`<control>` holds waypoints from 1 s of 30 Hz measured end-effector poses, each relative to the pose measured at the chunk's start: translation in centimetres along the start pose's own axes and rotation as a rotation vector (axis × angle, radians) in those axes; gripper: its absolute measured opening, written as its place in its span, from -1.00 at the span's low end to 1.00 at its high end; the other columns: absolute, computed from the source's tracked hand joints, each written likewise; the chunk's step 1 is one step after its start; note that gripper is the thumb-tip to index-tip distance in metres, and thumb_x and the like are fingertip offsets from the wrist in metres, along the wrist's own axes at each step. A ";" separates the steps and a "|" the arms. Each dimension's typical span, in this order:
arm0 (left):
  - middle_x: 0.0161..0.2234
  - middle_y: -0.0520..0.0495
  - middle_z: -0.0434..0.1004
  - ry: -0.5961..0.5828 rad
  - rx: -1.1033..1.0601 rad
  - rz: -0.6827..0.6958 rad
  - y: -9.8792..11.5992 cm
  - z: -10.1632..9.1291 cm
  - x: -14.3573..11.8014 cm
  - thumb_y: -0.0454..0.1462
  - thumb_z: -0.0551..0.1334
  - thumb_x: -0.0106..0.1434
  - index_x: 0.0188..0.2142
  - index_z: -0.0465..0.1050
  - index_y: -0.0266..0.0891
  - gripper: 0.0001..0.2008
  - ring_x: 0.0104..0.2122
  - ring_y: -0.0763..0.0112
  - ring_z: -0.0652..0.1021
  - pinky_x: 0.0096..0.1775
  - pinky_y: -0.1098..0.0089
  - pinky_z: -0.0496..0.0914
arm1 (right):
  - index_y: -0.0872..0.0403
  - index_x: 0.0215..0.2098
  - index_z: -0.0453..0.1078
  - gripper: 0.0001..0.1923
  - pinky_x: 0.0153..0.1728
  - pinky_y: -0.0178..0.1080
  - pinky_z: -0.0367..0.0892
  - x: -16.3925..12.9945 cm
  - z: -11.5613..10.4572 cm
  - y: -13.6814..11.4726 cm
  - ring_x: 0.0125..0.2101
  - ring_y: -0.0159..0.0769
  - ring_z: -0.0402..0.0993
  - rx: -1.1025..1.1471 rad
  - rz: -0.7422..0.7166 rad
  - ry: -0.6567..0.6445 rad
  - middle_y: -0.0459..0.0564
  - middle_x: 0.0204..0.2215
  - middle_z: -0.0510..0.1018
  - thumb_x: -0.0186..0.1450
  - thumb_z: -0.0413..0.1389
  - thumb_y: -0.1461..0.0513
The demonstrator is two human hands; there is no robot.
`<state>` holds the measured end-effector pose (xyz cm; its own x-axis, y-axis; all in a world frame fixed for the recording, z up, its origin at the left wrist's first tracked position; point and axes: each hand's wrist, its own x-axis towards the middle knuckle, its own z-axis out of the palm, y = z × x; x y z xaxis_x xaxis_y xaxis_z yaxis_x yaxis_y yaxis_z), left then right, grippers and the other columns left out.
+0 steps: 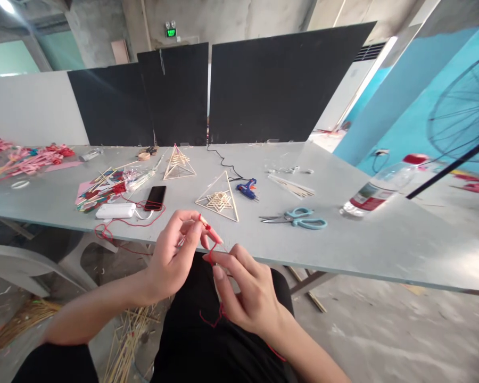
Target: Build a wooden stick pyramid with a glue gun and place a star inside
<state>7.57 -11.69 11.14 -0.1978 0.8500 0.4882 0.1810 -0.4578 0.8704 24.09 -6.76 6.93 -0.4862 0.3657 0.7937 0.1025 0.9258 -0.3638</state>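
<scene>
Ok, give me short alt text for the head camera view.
Two bare hands, left hand and right hand, pinch a red thread above the lap. Beyond them, a grey table holds stick pyramids, scissors and a glue gun.

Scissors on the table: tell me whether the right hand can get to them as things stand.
Probably yes, but not at once. The scissors lie in the open on the table, with nothing between them and the right hand. That hand is pinching red thread with the left hand.
</scene>
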 end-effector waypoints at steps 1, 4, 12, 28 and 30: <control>-0.31 -0.04 0.60 -0.004 -0.036 -0.037 0.3 0.1 0.1 -0.14 0.16 0.54 -0.06 0.32 -0.16 -0.85 -0.35 0.43 0.56 -0.21 0.38 0.47 | 0.08 0.04 0.39 -0.77 -0.49 -0.31 0.23 0.0 -0.1 -0.1 -0.48 -0.39 0.31 -0.002 -0.005 -0.012 -0.07 -0.38 0.36 0.46 0.00 0.34; -0.40 0.01 0.59 -0.031 -0.148 -0.149 1.1 0.4 0.5 -0.10 0.19 0.51 -0.10 0.28 -0.16 -0.80 -0.45 0.48 0.52 -0.31 0.44 0.43 | 0.08 0.09 0.31 -0.75 -0.48 -0.30 0.23 -0.1 -0.2 -0.4 -0.47 -0.37 0.31 0.013 -0.012 -0.028 -0.07 -0.36 0.37 0.48 -0.04 0.31; -0.59 0.15 0.38 -0.059 -0.327 -0.439 1.4 0.8 1.1 -0.10 0.22 0.46 -0.13 0.28 -0.17 -0.79 -0.62 0.57 0.32 -0.50 0.54 0.21 | 0.05 0.29 0.06 -0.54 -0.45 -0.32 0.29 -1.0 1.0 -0.8 -0.49 -0.40 0.29 0.212 0.090 0.099 -0.13 -0.37 0.35 0.45 -0.10 0.40; -0.65 0.21 0.05 -0.029 0.119 -0.040 -0.7 -0.3 0.5 -0.10 0.26 0.46 -0.13 0.51 -0.26 -0.75 -0.65 0.60 0.05 -0.60 0.48 -0.08 | 0.05 -0.27 0.39 -0.81 -0.57 -0.33 0.09 1.0 -3.5 -2.2 -0.60 -0.48 0.12 0.184 0.247 -0.101 -0.20 -0.58 0.30 0.53 0.04 0.28; -0.66 0.21 0.10 -0.014 0.194 0.086 -1.4 -0.4 0.6 -0.16 0.25 0.47 -0.12 0.53 -0.28 -0.79 -0.67 0.63 0.07 -0.62 0.50 -0.06 | 0.03 -0.28 0.38 -0.80 -0.60 -0.33 0.03 0.5 -4.1 -2.8 -0.62 -0.49 0.04 0.307 0.283 -0.112 -0.23 -0.60 0.24 0.53 0.03 0.26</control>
<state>6.77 -10.60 10.23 -0.1602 0.8143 0.5578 0.3786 -0.4712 0.7966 27.09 -8.74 10.36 -0.5685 0.5733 0.5900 -0.0091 0.7127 -0.7014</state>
